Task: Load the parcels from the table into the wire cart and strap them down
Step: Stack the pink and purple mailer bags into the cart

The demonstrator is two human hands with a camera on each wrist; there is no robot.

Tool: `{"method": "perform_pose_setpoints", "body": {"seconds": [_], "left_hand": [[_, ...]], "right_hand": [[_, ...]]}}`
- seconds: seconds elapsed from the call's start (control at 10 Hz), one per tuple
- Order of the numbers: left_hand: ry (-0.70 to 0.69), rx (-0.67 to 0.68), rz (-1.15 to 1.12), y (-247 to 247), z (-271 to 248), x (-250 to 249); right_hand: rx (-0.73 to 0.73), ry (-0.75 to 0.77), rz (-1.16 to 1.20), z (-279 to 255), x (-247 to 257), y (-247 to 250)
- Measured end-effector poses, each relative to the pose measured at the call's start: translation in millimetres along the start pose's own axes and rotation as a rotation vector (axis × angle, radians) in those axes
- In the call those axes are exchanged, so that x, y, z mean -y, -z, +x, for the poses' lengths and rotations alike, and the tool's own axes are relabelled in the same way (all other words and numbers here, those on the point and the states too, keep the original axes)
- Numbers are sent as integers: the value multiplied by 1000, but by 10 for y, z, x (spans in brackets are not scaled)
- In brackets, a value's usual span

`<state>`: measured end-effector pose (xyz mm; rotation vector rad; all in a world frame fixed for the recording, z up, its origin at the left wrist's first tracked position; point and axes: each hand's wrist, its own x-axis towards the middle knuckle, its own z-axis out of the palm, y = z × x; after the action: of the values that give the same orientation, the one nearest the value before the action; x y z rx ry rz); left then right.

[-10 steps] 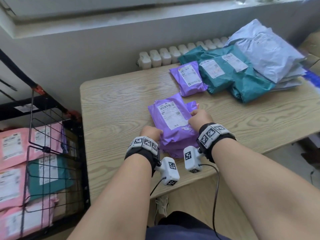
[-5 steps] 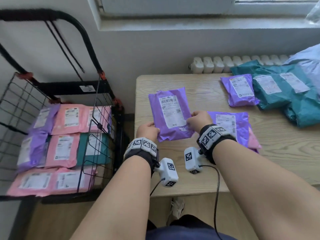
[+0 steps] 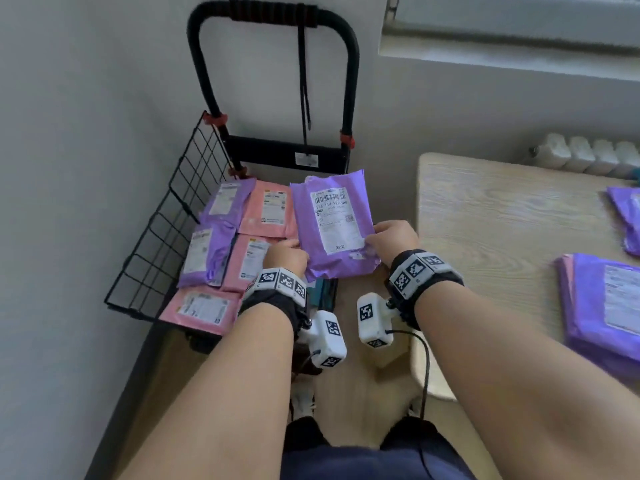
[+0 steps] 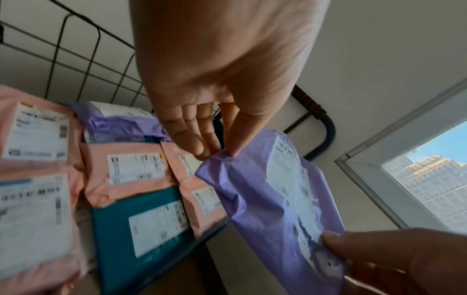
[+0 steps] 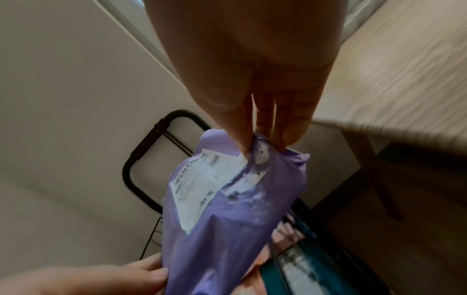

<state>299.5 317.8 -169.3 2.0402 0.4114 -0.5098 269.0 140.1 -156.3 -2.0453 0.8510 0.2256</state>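
Fingers [image 4: 199, 137] of both hands pinch purple parcel [image 3: 332, 226] above cart [image 3: 166, 237]

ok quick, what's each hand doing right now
Left hand: pinching the near left corner of the purple plastic mailer parcel.
Right hand: pinching the same parcel's near right corner.

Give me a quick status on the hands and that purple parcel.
Left hand and right hand both pinch the purple parcel by its near corners. Parcel held above the wire cart, not yet set down. Nothing blocking the drop.
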Motion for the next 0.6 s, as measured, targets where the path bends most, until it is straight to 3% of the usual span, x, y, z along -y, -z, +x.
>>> {"method": "perform_pose_setpoints", "body": {"seconds": [0.2, 0.4, 0.5, 0.6], "left_hand": [[64, 23, 182, 593, 400, 336], [137, 116, 197, 731, 638, 565], [156, 152, 398, 771, 652, 519], [164, 192, 410, 765, 740, 566]], "right_hand": [[73, -64, -55, -4, 235, -770], [201, -87, -139, 245, 268, -1243], [262, -82, -282, 357, 243, -1383], [283, -149, -294, 389, 222, -1478]]}}
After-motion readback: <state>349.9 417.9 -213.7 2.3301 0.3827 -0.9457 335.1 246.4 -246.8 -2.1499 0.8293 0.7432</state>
